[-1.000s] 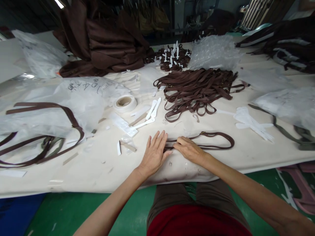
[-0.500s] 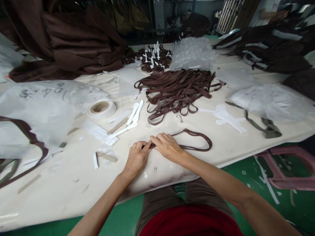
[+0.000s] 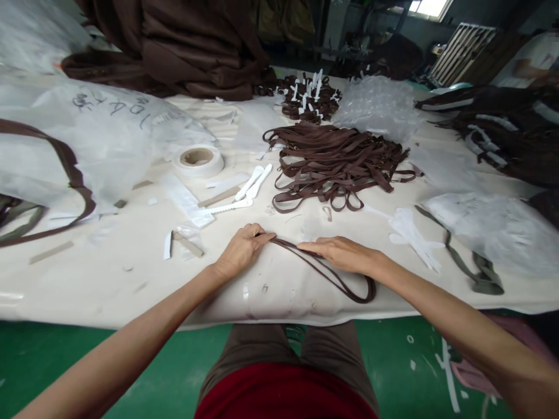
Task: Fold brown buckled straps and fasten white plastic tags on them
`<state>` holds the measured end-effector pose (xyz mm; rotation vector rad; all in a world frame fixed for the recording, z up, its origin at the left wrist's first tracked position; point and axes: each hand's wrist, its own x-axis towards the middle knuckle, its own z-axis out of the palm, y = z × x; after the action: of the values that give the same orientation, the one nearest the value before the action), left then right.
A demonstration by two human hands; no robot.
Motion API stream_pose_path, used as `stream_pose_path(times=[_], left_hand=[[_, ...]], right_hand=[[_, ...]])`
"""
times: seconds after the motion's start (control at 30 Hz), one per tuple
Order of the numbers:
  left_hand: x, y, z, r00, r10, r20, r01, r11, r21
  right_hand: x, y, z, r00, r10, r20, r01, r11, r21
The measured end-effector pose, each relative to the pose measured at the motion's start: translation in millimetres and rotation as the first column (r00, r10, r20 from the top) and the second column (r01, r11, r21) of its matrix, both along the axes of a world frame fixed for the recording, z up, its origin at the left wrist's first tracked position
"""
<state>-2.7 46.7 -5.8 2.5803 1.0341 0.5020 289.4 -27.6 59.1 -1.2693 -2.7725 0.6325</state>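
Note:
A narrow brown strap (image 3: 358, 301) lies looped on the table in front of me. My left hand (image 3: 243, 249) pinches its left end between thumb and fingers. Farther right, my right hand (image 3: 340, 253) is closed around the upper run of the same strap, fingers pointing left along it. Past that hand the loop bends round and comes back to the left hand. The metal buckle cannot be made out now. Just beyond my hands lies a heap of similar brown straps (image 3: 336, 163), some with small metal fittings.
A white tape roll (image 3: 198, 162), white plastic strips (image 3: 253, 183) and paper scraps lie left. Clear plastic bags (image 3: 498, 227) and a green-grey strap (image 3: 484, 273) are right. Brown fabric (image 3: 192, 46), bubble wrap (image 3: 378, 105) and tagged straps (image 3: 310, 96) sit behind. A person (image 3: 535, 64) stands far right.
My right hand has slid right along the strap, away from my left hand. The loop's right end has swung nearer the table's front edge. The whole view has shifted.

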Motion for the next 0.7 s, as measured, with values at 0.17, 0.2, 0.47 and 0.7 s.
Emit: stream_pose_path(times=[0.17,0.2,0.47,0.7], left_hand=[[4.4,9.7,3.1,1.000,-0.013,0.013,0.014,0.997,-0.079],[4.9,10.2,3.4,1.000,-0.015,0.019,0.017,0.996,-0.092],[4.7,7.2,3.7,0.997,-0.048,0.053,0.051,0.997,-0.051],[6.2,-0.7,4.6,0.995,-0.076,0.063,0.077,0.997,-0.021]], right_hand=[[6.8,12.7,13.7,0.928,0.320,0.189,-0.332,0.942,0.037],[6.2,14.3,13.0,0.900,0.367,0.234,-0.395,0.915,0.084],[4.3,32.3,0.2,0.763,0.573,0.300,-0.644,0.711,0.282],[-5.4,17.9,-33.4,0.944,0.301,0.136,-0.330,0.839,0.433]])
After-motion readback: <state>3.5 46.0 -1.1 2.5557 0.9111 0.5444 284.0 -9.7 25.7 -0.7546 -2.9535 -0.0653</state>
